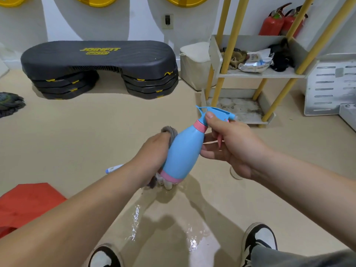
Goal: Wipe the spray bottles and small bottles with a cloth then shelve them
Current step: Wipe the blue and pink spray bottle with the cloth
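Head view looks down on a blue spray bottle (pixel 183 151) with a pink collar and a pink band at its base. It is held tilted in mid-air over the floor (pixel 77 141), nozzle end up and to the right. The right hand (pixel 231 149) grips it at the top: the thumb lies on the neck just above the collar, and the fingers curl under the sprayer head beside the pink trigger. The left hand (pixel 152 151) is curled round a grey cloth (pixel 170 132) and presses it against the bottle's lower left side. Just below the bottle's base, a few small pale items (pixel 168 185) stand on the floor, mostly hidden; what they are cannot be told.

Farther back sits a black step platform (pixel 100 60) on stacked risers, with "JOINFIT" in yellow letters on its top and "PRO" beneath. To the right stands a shelf rack (pixel 269 74) with yellow posts and white shelves. Its middle shelf carries rags and a crumpled packet, and its bottom shelf (pixel 240 110) is stained. Two red fire extinguishers (pixel 273 24) stand behind the rack.
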`<state>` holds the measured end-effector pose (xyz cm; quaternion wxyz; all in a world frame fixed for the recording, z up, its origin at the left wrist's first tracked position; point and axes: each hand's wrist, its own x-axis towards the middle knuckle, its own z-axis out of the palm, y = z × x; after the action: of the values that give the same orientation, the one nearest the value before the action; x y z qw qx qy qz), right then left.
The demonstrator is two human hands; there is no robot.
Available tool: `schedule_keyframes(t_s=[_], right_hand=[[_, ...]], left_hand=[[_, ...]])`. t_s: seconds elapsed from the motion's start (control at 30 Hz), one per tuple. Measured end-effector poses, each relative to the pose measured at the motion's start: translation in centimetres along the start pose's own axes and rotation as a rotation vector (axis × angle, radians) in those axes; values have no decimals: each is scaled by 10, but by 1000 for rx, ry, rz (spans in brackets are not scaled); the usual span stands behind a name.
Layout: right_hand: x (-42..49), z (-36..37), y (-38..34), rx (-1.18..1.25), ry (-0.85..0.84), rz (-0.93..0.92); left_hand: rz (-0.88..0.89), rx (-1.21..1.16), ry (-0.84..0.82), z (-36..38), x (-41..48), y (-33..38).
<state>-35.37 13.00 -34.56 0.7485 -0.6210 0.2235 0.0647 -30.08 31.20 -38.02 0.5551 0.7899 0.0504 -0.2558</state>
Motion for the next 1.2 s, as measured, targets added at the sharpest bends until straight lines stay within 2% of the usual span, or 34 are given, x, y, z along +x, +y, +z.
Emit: schedule_keyframes(t_s=[0.03,0.07,0.1,0.2,0.23,0.3,0.37,0.43,0.53,0.63,0.7,0.73,0.83,0.9,0.97,1.03,1.13,1.2], right_hand=[[1,-2,1,-8,-3,4],[1,-3,2,-12,-4,11],[1,-2,3,-14,-2,18],[1,4,5,-3,-26,27],[0,6,5,-2,-39,26],[1,8,3,22,-26,16],[2,6,-3,55,8,-24],[3,1,-8,71,25,-43],[5,-3,-4,56,35,-44],[5,-2,0,31,55,-38],[5,-1,0,25,48,-40],[5,-1,1,20,33,-34],[3,3,7,21,-34,-15],[1,6,8,28,-41,-7],[1,7,4,59,-7,-17],[2,4,-3,91,56,-33],[1,0,-11,137,150,-38],[0,-1,-13,203,197,-35]], left_hand=[[-47,-21,12,3,-3,0],[-1,22,45,8,-7,-1],[129,128,87,15,-11,-4],[724,649,212,30,-23,-11],[838,744,210,31,-21,-11],[919,691,164,24,-11,-8],[861,477,144,14,-5,-6],[608,233,165,9,-3,-3],[252,35,124,10,-5,-3],[114,-123,31,12,-10,2],[137,-65,15,13,-12,4],[222,81,55,15,-11,2],[655,666,222,31,-18,-7],[795,772,238,35,-18,-9],[813,716,206,26,-9,-12],[750,574,173,15,-1,-13],[557,341,118,10,5,-18],[361,42,69,11,6,-19]])
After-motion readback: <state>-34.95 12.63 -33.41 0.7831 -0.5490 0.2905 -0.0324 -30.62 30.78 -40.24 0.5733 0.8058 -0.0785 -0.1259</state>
